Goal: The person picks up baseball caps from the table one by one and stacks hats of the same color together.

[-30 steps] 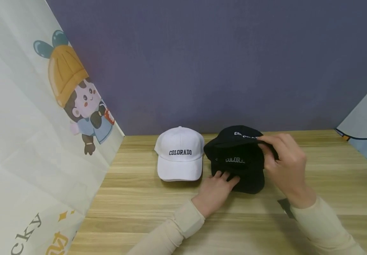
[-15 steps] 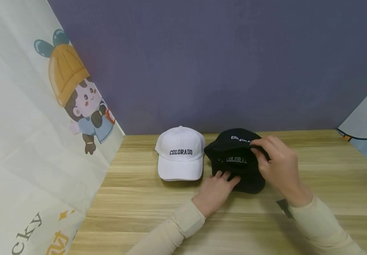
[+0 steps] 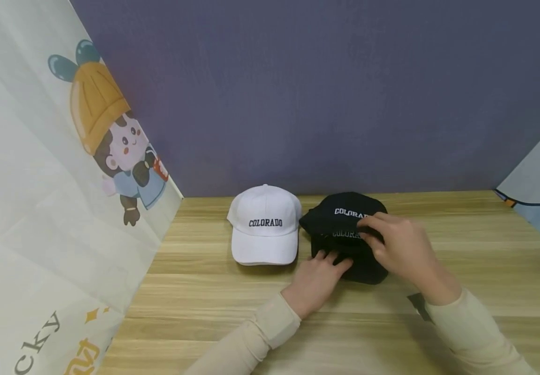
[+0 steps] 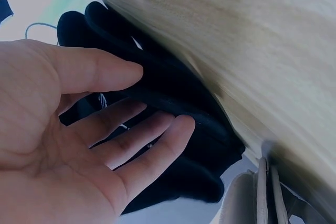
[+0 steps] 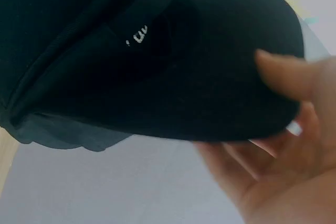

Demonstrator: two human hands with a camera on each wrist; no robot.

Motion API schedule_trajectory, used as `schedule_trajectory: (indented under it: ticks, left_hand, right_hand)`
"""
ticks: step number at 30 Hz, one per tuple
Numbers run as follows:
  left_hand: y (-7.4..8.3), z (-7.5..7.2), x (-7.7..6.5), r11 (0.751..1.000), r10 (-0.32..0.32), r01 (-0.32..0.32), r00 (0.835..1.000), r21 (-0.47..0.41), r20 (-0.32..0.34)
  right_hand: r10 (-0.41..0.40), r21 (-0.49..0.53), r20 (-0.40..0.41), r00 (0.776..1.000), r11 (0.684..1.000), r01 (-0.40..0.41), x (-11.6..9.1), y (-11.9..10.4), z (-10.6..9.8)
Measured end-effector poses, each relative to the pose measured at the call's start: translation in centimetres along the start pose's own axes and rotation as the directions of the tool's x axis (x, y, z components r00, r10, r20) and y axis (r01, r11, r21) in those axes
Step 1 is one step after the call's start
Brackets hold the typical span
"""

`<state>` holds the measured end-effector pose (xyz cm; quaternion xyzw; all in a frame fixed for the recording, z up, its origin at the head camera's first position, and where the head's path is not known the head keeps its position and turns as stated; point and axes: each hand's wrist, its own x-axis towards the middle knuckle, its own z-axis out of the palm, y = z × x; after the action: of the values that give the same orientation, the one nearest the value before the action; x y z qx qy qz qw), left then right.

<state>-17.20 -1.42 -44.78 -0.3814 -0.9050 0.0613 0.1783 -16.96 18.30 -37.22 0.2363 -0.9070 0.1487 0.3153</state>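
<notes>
Two black baseball caps with white COLORADO lettering overlap at the back of the table. My right hand (image 3: 399, 247) pinches the brim of the upper black cap (image 3: 345, 202), thumb on one face and fingers on the other, as the right wrist view shows. That brim (image 5: 226, 77) is tilted over the lower black cap (image 3: 368, 271), hiding much of its crown. My left hand (image 3: 314, 284) rests its fingertips and thumb on the front of the lower cap, fingers gently bent and spread in the left wrist view. Just left stands a white COLORADO cap (image 3: 265, 250), touched by neither hand.
The wooden table (image 3: 204, 312) meets a dark blue-grey wall (image 3: 298, 94) right behind the caps. A white sheet (image 3: 26, 208) with a cartoon figure lines the left side, and another printed sheet (image 3: 532, 172) the right. A small dark piece (image 3: 418, 304) shows beside my right cuff.
My right hand has moved left and slightly down with the upper cap's brim, so that cap tips forward and covers more of the lower one. The left hand and white cap stay put.
</notes>
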Motion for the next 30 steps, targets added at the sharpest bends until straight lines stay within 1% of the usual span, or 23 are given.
schedule_trajectory:
  ticks: [3, 5, 10, 14, 18, 24, 30]
  left_hand:
    - [-0.03, 0.03, -0.01, 1.0, 0.002, -0.002, 1.0, -0.001, 0.005]
    - [-0.03, 0.08, -0.02, 1.0, 0.004, -0.004, 1.0, 0.001, 0.005]
    - [-0.07, 0.16, -0.05, 1.0, 0.008, -0.008, 1.0, 0.006, -0.007]
    - [-0.13, 0.17, -0.07, 1.0, 0.012, -0.012, 1.0, 0.002, -0.012]
    - [-0.17, 0.11, -0.09, 1.0, 0.011, -0.011, 1.0, -0.007, -0.002]
    - [-0.19, 0.06, -0.05, 1.0, 0.014, -0.014, 1.0, -0.004, 0.028]
    - [-0.23, -0.01, 0.05, 1.0, 0.022, -0.022, 0.999, -0.005, 0.041]
  right_hand:
    - [0.005, -0.018, 0.114, 0.993, 1.0, -0.003, -0.1, -0.04, -0.04]
    - [0.003, -0.015, 0.152, 0.988, 1.0, -0.001, -0.16, -0.05, -0.06]
    - [0.01, -0.004, 0.197, 0.98, 1.0, -0.009, -0.21, 0.03, -0.14]
    - [0.024, -0.005, 0.253, 0.967, 1.0, -0.024, -0.18, 0.1, -0.28]
    - [0.018, -0.011, 0.3, 0.954, 1.0, -0.015, -0.17, 0.17, -0.29]
    - [-0.004, -0.004, 0.344, 0.939, 1.0, 0.006, -0.27, 0.28, -0.03]
    - [-0.017, 0.003, 0.341, 0.94, 1.0, 0.017, -0.4, 0.3, 0.19]
